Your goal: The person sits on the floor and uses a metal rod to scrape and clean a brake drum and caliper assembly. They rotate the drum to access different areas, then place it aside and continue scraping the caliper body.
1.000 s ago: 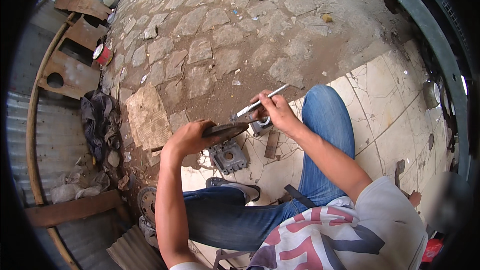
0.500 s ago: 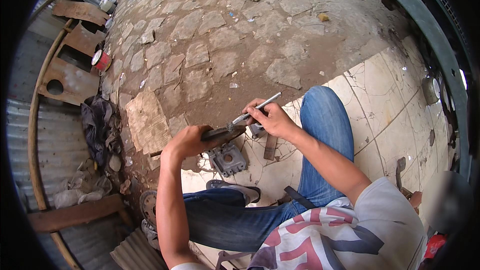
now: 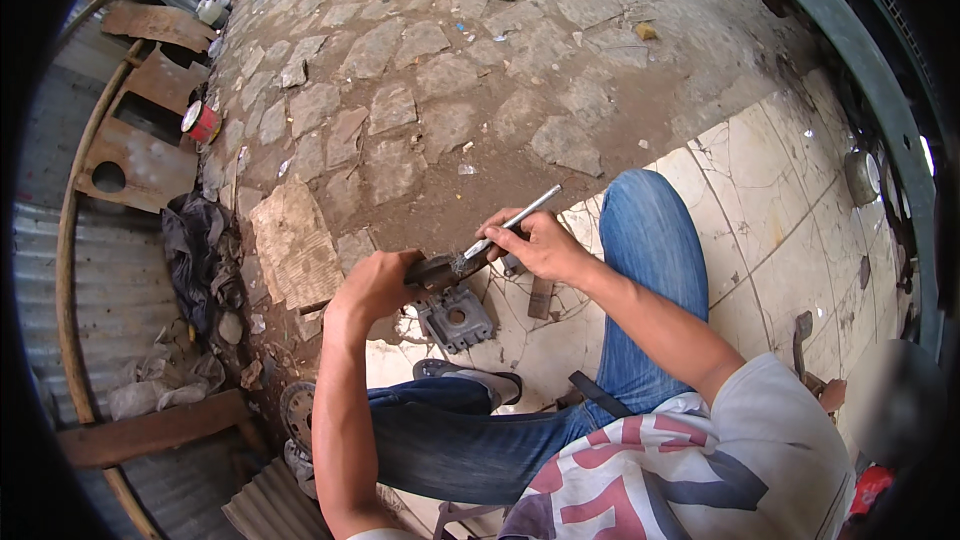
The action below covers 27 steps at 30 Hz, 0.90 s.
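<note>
In my left hand (image 3: pixel 376 280), whose fingers wrap round it, is a dark elongated piece (image 3: pixel 436 272); I cannot make out its exact kind. A thin rod sticks out on the wrist side of that hand. My right hand (image 3: pixel 535 242) pinches a slim silver rod-shaped tool (image 3: pixel 512 223), tilted with its upper end to the right. Its lower tip meets a small greyish, rough-looking clump at the dark piece. Below the hands, a grey metal casing (image 3: pixel 457 318) with a round hole lies on the tiles. Next to it rests a flat brownish bar (image 3: pixel 540 297).
My bent knee (image 3: pixel 655 230) rises right of the hands. A flat tan sheet (image 3: pixel 294 243) lies on the stony ground at left, with dark cloth (image 3: pixel 200 250) beyond it. Corrugated metal (image 3: pixel 45 280) walls the left side. A metal pot (image 3: pixel 861 178) stands at right.
My right hand and the silver tool have shifted slightly, with the tip a little lower on the dark piece. The dark piece has turned a little in my left hand.
</note>
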Available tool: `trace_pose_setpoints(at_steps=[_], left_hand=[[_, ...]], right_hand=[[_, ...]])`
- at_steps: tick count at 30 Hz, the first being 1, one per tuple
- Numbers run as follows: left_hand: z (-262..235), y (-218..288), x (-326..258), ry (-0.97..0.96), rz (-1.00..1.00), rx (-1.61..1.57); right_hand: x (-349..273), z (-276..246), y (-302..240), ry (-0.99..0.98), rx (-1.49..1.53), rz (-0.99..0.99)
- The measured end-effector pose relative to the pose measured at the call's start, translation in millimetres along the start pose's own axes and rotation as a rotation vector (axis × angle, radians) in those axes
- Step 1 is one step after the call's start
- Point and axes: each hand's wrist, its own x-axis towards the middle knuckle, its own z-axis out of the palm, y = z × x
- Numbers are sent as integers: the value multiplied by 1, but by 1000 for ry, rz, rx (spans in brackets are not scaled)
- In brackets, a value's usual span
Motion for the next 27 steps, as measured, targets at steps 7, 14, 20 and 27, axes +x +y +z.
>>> trace_pose_setpoints(at_steps=[7, 14, 20, 27], left_hand=[[-3, -1, 4, -40, 10, -6], [-5, 1, 2, -47, 15, -3], [-6, 2, 3, -57, 6, 9], [-4, 3, 2, -10, -44, -36]], right_hand=[[1, -3, 4, 49, 3, 63], [4, -3, 13, 24, 77, 97], [7, -5, 17, 26, 143, 237], [6, -6, 9, -17, 302, 236]])
